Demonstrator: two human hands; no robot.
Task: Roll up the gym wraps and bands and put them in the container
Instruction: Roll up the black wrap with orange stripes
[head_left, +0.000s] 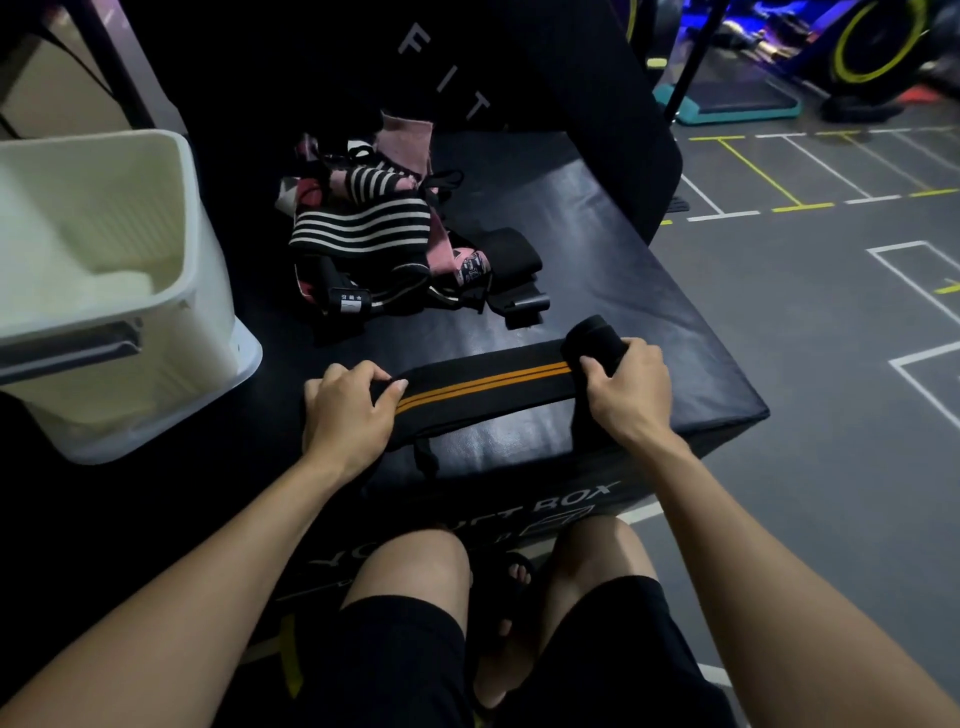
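A black wrap (483, 387) (orange-striped) lies stretched between the hands: left hand (345, 415) pinches its flat end, right hand (631, 389) grips its rolled end.

Both my bare forearms reached forward, well apart. My left hand (349, 415) lay knuckles up, thumb and forefinger pinching closed. My right hand (631, 391) sat farther forward, its fingers curled tight in a grip.
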